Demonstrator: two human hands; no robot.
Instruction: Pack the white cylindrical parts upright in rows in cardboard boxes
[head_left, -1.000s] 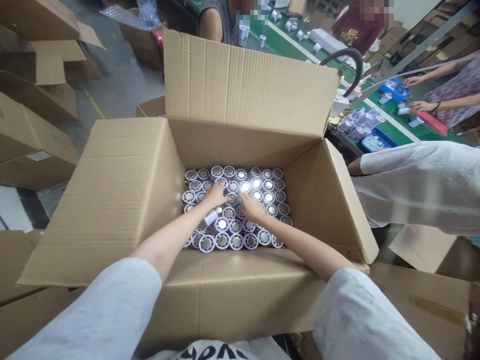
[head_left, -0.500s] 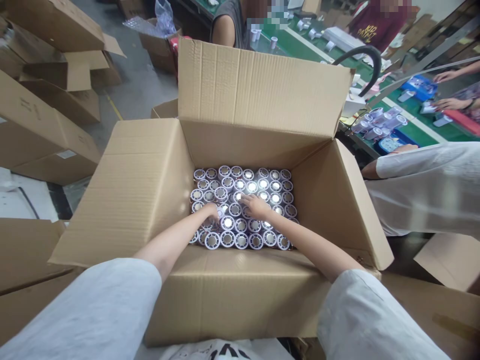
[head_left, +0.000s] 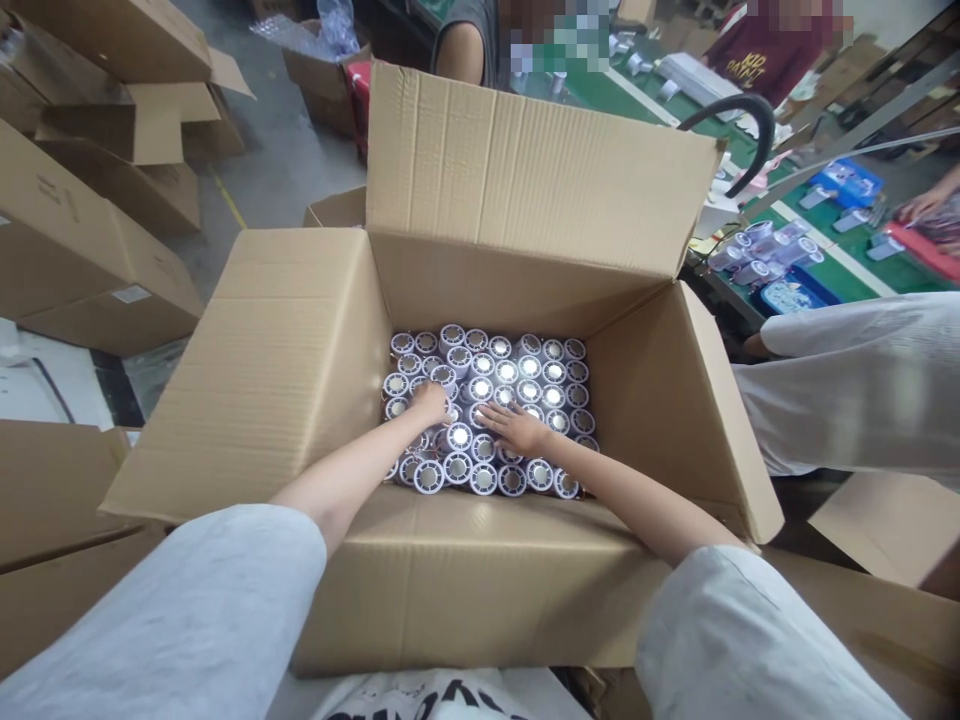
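Note:
An open cardboard box (head_left: 487, 590) stands in front of me, packed with several rows of upright white cylinders (head_left: 484, 478). Each has a slotted ring and a shiny round centre on its top. My left hand (head_left: 433, 402) reaches down among the cylinders left of the middle, its fingers curled at a white cylinder and partly hidden. Right of it, my right hand (head_left: 517, 430) lies palm down on the cylinder tops, fingers stretched out and apart.
The box flaps (head_left: 540, 165) stick up and outward. More cardboard boxes (head_left: 90, 240) stand at left. Behind on the right, a green workbench (head_left: 855, 240) carries more cylinders and a blue tray (head_left: 795, 290). A co-worker's white sleeve (head_left: 862, 350) is close on the right; other people work beyond.
My left hand has moved slightly away from me among the cylinders. My right hand has shifted a little toward me and flattened over the tops. The view has tilted slightly.

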